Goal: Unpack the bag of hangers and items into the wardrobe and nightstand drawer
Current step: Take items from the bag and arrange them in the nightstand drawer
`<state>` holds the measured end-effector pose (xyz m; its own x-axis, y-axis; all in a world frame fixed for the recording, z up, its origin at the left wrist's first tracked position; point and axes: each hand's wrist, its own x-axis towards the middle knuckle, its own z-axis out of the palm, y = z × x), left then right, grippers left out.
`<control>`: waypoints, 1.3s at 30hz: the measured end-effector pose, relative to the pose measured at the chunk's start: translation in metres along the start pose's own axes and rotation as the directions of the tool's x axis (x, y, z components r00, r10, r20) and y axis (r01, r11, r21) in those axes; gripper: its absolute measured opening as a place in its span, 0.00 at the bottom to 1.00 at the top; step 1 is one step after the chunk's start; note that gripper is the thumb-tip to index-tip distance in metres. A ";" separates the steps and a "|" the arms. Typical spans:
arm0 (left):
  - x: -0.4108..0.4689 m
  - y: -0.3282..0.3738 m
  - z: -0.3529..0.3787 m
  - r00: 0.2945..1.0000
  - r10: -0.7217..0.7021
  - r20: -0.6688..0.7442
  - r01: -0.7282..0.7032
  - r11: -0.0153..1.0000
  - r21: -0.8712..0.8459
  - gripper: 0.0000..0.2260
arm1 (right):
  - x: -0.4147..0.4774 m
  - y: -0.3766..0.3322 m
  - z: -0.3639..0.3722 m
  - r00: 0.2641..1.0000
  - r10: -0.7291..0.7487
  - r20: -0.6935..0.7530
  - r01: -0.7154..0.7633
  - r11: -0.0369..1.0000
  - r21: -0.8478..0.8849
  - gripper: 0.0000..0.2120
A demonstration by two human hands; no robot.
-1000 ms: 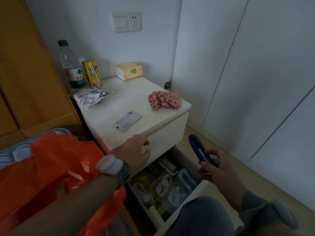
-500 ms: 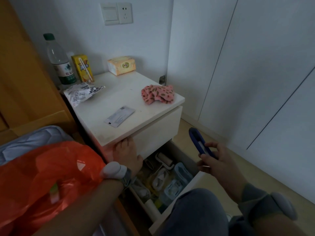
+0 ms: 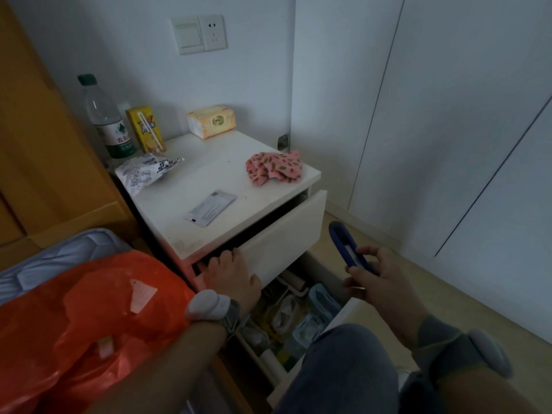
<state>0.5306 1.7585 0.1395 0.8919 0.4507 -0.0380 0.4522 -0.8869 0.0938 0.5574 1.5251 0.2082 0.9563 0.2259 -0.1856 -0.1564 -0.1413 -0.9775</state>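
The orange bag (image 3: 89, 324) slumps on the bed (image 3: 59, 258) by the left arm. It looks like thin, soft plastic that will sag and rustle, so it is best taken by its mouth.

Below the knee, the lower drawer (image 3: 346, 312) stands well out and is crowded with small packets and cables.

The hands are apart. The left hand (image 3: 230, 276) has its fingers curled over the top edge of the upper drawer (image 3: 286, 237), which stands partly out. No handle shows, so that edge is probably the only hold. The front is stiff board and should slide rather than lift.

The right hand (image 3: 379, 282) pinches the lower end of a blue clip (image 3: 343, 243) between thumb and fingers, holding it upright in the air above the lower drawer's far corner. It looks like light, hard, smooth plastic, rigid enough to hold by one end but liable to slip from a loose pinch.

Farther back, the nightstand (image 3: 215, 174) carries a pink cloth (image 3: 273, 167) near its right edge. The white wardrobe (image 3: 448, 115) beyond is closed.
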 end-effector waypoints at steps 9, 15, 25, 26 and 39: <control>0.006 -0.014 -0.021 0.983 0.021 0.181 0.074 0.861 -0.503 0.16 | -0.006 -0.002 -0.009 1.000 0.001 -0.010 -0.001 1.000 -0.021 0.12; 0.000 -0.005 -0.009 0.939 0.024 0.344 0.199 0.778 -0.596 0.17 | 0.001 0.002 -0.005 1.000 0.018 -0.009 -0.019 0.999 -0.042 0.13; 0.008 0.004 0.015 0.962 0.094 0.258 0.115 0.716 -0.688 0.11 | 0.019 0.020 -0.013 0.998 0.044 -0.039 -0.050 0.988 -0.144 0.13; 0.010 0.007 0.018 0.962 0.115 0.249 0.086 0.736 -0.671 0.10 | 0.023 0.023 -0.013 0.998 0.042 -0.038 -0.048 0.986 -0.157 0.13; 0.042 0.019 0.050 0.980 0.062 0.191 0.051 0.845 -0.533 0.09 | 0.127 0.040 0.015 0.971 0.211 0.114 -0.071 0.707 -0.704 0.18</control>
<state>0.5772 1.7557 0.0902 0.9032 0.3677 -0.2215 0.4227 -0.6724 0.6076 0.6690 1.5626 0.1440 0.8672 0.2990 -0.3983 -0.0049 -0.7945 -0.6072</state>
